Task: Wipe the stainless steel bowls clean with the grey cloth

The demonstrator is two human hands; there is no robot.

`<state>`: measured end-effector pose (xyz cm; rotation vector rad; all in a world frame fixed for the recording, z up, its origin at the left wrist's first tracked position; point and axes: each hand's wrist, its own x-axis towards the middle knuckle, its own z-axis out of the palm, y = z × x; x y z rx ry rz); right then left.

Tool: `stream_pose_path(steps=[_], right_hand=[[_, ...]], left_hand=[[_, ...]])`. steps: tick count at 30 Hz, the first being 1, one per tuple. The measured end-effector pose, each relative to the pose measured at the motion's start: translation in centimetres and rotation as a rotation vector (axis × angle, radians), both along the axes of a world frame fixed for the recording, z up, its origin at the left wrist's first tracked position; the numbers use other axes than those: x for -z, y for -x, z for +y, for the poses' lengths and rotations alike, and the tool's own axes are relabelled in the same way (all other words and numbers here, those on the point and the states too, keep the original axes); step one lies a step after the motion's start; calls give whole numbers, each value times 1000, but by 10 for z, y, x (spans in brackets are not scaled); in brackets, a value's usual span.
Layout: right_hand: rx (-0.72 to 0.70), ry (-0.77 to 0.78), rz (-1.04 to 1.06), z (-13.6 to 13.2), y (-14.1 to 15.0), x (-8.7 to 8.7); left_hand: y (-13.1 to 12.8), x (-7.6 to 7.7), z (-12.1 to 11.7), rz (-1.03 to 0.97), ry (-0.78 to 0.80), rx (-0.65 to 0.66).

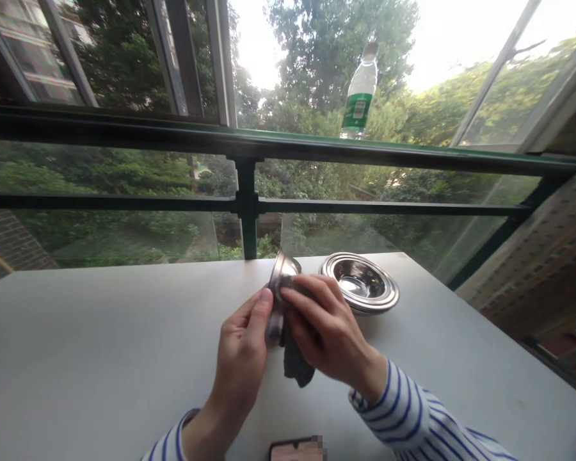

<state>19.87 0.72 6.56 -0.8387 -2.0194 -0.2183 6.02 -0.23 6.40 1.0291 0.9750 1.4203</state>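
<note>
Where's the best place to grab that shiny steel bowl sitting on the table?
Pinch the rim of the steel bowl with thumb and fingers, coming from its right. It sits upright on the white table, and its wide rim flares outward, giving an edge to hold. The person's right hand and the steel dish held there are on its left, so the right looks freer.

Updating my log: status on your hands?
Left hand holds steel bowl on edge; right hand presses gray cloth on it. Second bowl alongside; phone on table.
</note>
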Motion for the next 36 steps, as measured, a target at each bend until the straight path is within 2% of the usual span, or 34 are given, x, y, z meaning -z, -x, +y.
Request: stream_pose_path(steps=[4,8,10,15,17,20,22,27,29,33,36], right_hand=[[102,101,138,4,-9,-7],[-36,6,1,-1,-8,-8],[-57,30,3,3,-11,-7],[98,229,250,18,-24,-8],[62,173,204,13,-24,-10],[-86,36,50,4,-17,-12],[-130,26,25,4,-14,-11],[64,251,303,17,-20,-7],[47,236,279,14,-21,-8],[-80,135,134,9,-18,-10],[-5,240,257,17,-20,-8]], left_hand=[[-4,3,-4,18,39,34],[-3,1,-5,55,-2,-3],[-3,-1,-6,62,-7,-6],[-8,-7,-11,4,14,-20],[-9,-8,-11,0,8,-28],[-9,-9,-10,-7,3,-59],[-8,-8,-10,-17,15,-67],[-8,-7,-11,-41,51,-47],[-8,-8,-11,-43,43,-55],[-6,-9,-9,-51,8,-78],[-7,-8,-9,-62,21,-65]])
